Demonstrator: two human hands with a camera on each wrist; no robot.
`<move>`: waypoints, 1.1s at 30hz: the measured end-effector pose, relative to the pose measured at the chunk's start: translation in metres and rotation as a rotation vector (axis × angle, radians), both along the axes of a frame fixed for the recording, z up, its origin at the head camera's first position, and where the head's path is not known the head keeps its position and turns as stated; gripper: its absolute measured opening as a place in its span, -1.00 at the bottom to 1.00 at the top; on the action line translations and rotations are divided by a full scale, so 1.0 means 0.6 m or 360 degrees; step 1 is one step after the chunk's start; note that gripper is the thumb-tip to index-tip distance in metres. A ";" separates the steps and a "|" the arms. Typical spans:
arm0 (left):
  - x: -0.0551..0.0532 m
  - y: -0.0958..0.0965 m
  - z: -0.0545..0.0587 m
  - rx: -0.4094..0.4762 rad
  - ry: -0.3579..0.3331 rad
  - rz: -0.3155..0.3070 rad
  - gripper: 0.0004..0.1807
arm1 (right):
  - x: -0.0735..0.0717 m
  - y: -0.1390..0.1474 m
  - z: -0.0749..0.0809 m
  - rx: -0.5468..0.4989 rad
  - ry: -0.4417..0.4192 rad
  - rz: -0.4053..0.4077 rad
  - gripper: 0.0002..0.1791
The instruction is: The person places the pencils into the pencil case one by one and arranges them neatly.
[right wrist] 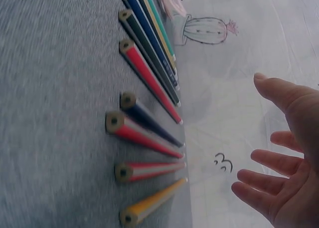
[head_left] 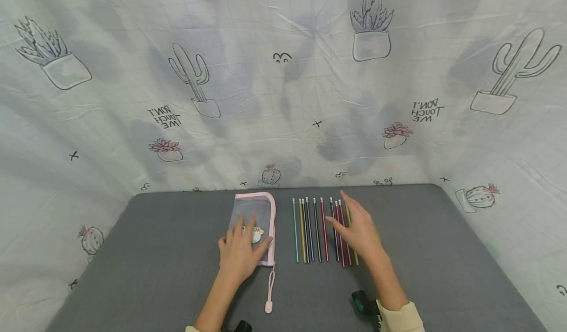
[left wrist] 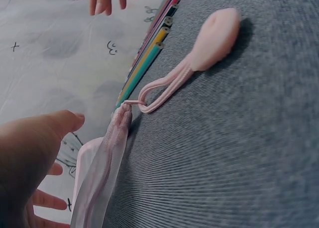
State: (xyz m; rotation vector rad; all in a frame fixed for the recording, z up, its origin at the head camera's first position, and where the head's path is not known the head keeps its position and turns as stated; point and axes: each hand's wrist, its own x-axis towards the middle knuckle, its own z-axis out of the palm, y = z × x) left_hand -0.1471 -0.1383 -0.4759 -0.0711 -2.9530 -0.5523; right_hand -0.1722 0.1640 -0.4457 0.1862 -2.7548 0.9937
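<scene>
A clear pencil pouch (head_left: 253, 206) with a pink zipper edge lies left of centre on the grey table. My left hand (head_left: 239, 253) is spread over it, fingers near its cartoon sticker (head_left: 257, 234). From the pouch's near corner trails a pink zipper pull (left wrist: 217, 41) on a loop of cord. Several pencils (head_left: 315, 228) in teal, yellow, dark blue, black and red lie side by side to the right of the pouch, eraser ends away from me. My right hand (head_left: 361, 228) hovers over the rightmost pencils, thumb and fingers apart, holding nothing.
The grey table (head_left: 168, 263) ends at a far edge against a pale hanging cloth (head_left: 248, 85) printed with cacti and potted plants. Dark wrist straps show below both hands, and a cream sleeve (head_left: 400, 317) covers the right forearm.
</scene>
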 end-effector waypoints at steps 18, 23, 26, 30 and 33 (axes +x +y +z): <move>0.013 0.004 -0.007 -0.0071 -0.0026 0.0068 -0.17 | -0.015 -0.063 -0.014 -0.0300 -0.0028 0.0098 -0.32; 0.013 0.006 -0.009 -0.0084 -0.0056 0.0067 -0.12 | -0.022 -0.084 -0.017 -0.0342 -0.0020 0.0140 -0.38; 0.009 0.007 -0.009 -0.0086 -0.0071 0.0061 -0.11 | -0.030 -0.094 -0.020 -0.0330 -0.0006 0.0151 -0.41; -0.001 0.011 -0.005 -0.0076 -0.0095 0.0057 -0.09 | -0.041 -0.105 -0.022 -0.0328 -0.0029 0.0149 -0.43; -0.009 0.014 0.002 -0.0047 -0.0120 0.0062 -0.07 | -0.048 -0.114 -0.022 -0.0344 -0.0043 0.0165 -0.45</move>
